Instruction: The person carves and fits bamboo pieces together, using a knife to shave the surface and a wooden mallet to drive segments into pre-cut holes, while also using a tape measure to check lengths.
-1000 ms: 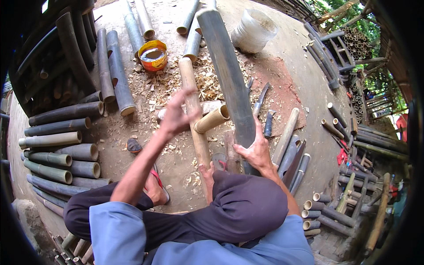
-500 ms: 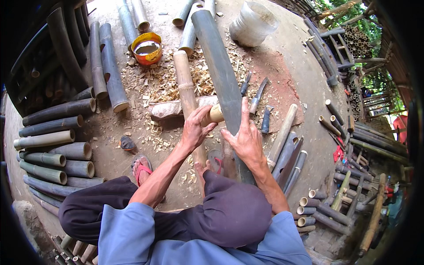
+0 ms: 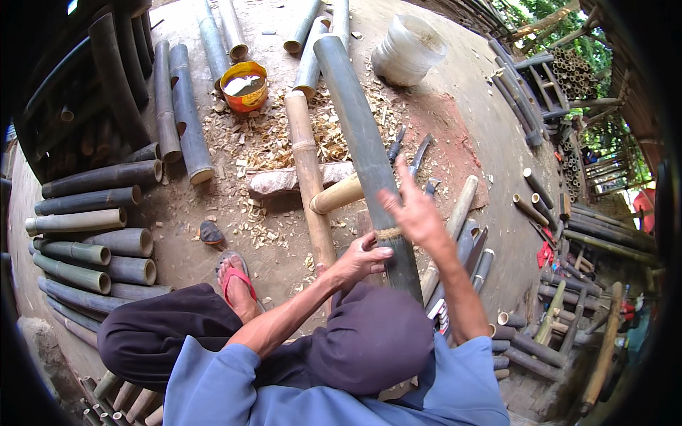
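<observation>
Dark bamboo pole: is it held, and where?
The left hand is at the dark bamboo pole, near its pale ring; whether gripping cannot be told. The right hand is open.

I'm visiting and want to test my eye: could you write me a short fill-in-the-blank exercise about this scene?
1. The hand seen farther up the picture is the person's ____ hand.
2. The long dark pole beside it is a length of ____.
3. In the picture, the bowl is to the ____ of the plastic container.
4. The person's shirt is ____.

Missing words: right; bamboo; left; blue.
</observation>
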### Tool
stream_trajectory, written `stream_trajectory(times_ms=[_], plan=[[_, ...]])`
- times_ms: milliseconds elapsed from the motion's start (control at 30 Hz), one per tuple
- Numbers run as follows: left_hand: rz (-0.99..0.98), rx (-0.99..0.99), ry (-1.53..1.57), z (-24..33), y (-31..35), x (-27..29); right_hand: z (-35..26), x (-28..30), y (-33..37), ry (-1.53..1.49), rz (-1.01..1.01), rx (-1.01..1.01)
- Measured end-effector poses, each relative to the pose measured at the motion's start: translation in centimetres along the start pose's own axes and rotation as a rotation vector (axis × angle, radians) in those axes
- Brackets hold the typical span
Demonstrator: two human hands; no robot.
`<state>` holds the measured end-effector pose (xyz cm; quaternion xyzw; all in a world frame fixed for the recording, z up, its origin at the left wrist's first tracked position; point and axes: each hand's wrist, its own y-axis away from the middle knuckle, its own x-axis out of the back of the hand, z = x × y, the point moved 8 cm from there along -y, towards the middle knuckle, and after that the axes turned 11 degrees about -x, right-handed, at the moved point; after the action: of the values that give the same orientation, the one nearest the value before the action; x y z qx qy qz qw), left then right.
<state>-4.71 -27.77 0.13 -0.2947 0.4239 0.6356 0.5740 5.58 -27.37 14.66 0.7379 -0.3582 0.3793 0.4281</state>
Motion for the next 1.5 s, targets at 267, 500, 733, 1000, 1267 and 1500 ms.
stream_trajectory(times_ms=[267, 500, 733, 1000, 1267, 1500], plan=[[0.023, -0.007, -0.026, -1.9, -0.5, -1.5, -4.6, 11.5, -0.6, -0.331, 0.518, 0.260], [0.123, -0.075, -0.074, 0.1, 0.0, 1.5, 2.8, -4.3, -7.3, -0.877, -0.145, -0.147], [0.102, -0.077, -0.101, 0.4, 0.0, 0.9, 26.5, -24.5, 5.3, -0.353, -0.396, -0.429], [0.110, -0.027, -0.101, 0.1, -0.3, 1.8, 26.6, -21.9, 5.9, -0.971, -0.415, -0.453], [0.088, 0.002, -0.245, 1.1, 0.2, 0.0, 16.4, -0.8, 4.9, -0.780, 0.386, 0.005], [0.074, -0.043, -0.248, 1.7, 0.4, -0.4, 7.4, 2.4, -3.0, -0.342, 0.356, 0.209]])
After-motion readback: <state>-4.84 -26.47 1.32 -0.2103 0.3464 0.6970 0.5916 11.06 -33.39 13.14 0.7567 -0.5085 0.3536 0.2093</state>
